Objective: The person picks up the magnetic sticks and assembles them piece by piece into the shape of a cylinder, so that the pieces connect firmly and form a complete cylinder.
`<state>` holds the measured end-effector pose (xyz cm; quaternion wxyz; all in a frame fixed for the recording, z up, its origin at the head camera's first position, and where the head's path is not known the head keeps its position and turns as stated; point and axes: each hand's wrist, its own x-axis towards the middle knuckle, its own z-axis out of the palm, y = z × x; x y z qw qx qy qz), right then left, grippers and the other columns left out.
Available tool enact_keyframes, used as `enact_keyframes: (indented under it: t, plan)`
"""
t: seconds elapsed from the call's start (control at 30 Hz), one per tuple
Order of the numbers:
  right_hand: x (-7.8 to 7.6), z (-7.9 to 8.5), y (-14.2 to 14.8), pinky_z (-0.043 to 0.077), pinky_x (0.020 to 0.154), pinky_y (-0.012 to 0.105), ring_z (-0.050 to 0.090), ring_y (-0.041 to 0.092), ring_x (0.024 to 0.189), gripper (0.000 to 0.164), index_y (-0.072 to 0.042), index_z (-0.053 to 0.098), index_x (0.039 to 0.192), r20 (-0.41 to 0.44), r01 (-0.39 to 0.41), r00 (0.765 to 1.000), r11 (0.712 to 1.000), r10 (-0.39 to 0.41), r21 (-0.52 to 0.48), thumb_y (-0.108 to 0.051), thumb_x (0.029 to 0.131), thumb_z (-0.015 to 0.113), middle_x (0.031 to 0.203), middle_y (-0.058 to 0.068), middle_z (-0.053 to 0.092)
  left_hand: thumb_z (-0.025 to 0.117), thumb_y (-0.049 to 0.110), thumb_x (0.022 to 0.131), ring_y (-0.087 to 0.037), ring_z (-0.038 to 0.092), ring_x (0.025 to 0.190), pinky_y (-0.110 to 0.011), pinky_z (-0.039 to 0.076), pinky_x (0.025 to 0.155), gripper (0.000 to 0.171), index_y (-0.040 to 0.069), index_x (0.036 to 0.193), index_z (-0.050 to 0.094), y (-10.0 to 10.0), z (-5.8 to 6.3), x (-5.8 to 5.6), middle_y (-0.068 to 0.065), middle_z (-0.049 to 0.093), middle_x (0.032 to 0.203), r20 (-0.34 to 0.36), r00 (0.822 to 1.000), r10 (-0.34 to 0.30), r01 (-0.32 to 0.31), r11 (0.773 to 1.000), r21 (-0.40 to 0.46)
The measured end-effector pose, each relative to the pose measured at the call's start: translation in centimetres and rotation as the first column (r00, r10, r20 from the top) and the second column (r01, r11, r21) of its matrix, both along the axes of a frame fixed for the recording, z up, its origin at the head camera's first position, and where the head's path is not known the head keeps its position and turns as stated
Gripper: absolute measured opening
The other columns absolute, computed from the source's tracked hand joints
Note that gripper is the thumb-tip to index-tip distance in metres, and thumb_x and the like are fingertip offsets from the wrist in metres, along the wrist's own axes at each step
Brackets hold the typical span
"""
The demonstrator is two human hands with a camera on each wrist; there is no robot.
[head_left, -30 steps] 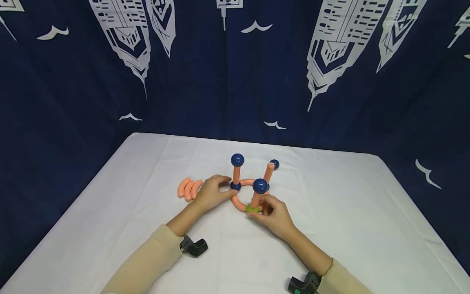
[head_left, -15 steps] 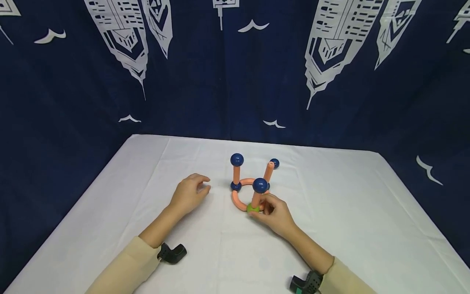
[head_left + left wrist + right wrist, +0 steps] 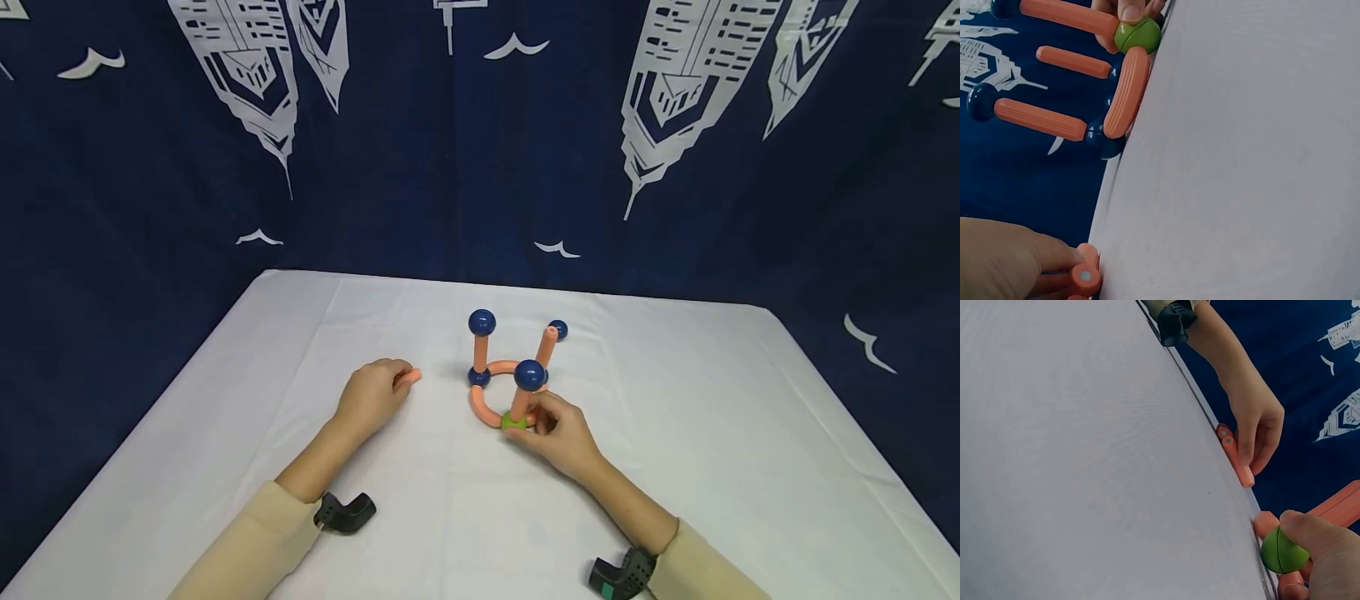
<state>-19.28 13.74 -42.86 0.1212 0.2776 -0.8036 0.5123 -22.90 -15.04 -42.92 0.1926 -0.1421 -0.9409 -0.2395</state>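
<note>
My left hand (image 3: 371, 392) pinches a curved orange rod (image 3: 1087, 279) at the left of the table. Other orange rods (image 3: 1224, 430) lie by its fingers, mostly hidden by the hand in the head view. At the middle stands a magnetic stick-and-ball build, a ring of curved orange rods (image 3: 483, 408) joined by blue balls (image 3: 479, 377) and one green ball (image 3: 513, 422). My right hand (image 3: 564, 435) holds the green ball at the build's near side. Upright rods rise from the ring; two carry a blue ball (image 3: 529, 375) on top, and the back right rod (image 3: 547, 346) has a bare end.
One blue ball (image 3: 559, 329) shows behind the bare-ended rod. The white-covered table (image 3: 720, 433) ends at a dark blue curtain (image 3: 465, 167) printed with white buildings and birds. Each wrist wears a black camera (image 3: 345, 512).
My left hand has let go of the build's left side, moved left to the loose curved rods and pinched one. The right hand stays on the green ball.
</note>
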Motion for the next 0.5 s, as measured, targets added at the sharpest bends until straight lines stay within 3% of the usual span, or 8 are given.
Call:
enact_keyframes:
  t: [0.17, 0.27, 0.37, 0.5]
  plan:
    - [0.07, 0.11, 0.08, 0.036, 0.048, 0.022, 0.042, 0.009, 0.056, 0.029, 0.005, 0.068, 0.096, 0.004, 0.004, 1.0, 1.0, -0.004, 0.002, 0.007, 0.07, 0.082, 0.073, 0.02, 0.055, 0.075, 0.016, 0.087, -0.028, 0.064, 0.064, -0.045, 0.053, 0.072, 0.016, 0.002, 0.08, 0.07, 0.26, -0.53, -0.21, -0.008, 0.065, 0.069, -0.109, 0.992, -0.055, 0.049, 0.997, -0.058]
    - [0.11, 0.16, 0.1, 0.036, 0.048, 0.022, 0.042, 0.01, 0.056, 0.029, 0.005, 0.067, 0.096, 0.004, -0.004, 1.0, 1.0, 0.004, 0.004, 0.007, 0.071, 0.082, 0.073, 0.02, 0.055, 0.075, 0.019, 0.087, -0.027, 0.062, 0.056, -0.047, 0.051, 0.078, 0.02, 0.004, 0.076, 0.068, 0.35, -0.74, -0.25, -0.007, 0.064, 0.063, -0.136, 0.989, -0.056, 0.047, 0.996, -0.075]
    - [0.14, 0.19, 0.06, 0.036, 0.047, 0.023, 0.042, 0.009, 0.056, 0.029, 0.005, 0.067, 0.095, -0.005, -0.002, 1.0, 1.0, 0.002, 0.011, 0.007, 0.07, 0.082, 0.071, 0.02, 0.054, 0.075, 0.019, 0.087, -0.03, 0.065, 0.061, -0.048, 0.051, 0.08, 0.017, 0.003, 0.082, 0.071, 0.43, -0.6, -0.16, -0.01, 0.068, 0.069, -0.105, 0.994, -0.035, 0.029, 0.998, -0.06]
    - [0.16, 0.23, -0.01, 0.036, 0.047, 0.023, 0.041, 0.008, 0.055, 0.029, 0.005, 0.067, 0.094, -0.02, 0.004, 1.0, 1.0, -0.003, 0.019, 0.007, 0.07, 0.083, 0.069, 0.019, 0.053, 0.072, 0.019, 0.09, -0.028, 0.066, 0.068, -0.043, 0.053, 0.07, 0.019, 0.002, 0.097, 0.074, 0.53, 0.09, 0.07, -0.01, 0.071, 0.08, 0.016, 1.0, 0.003, -0.004, 0.999, 0.036]
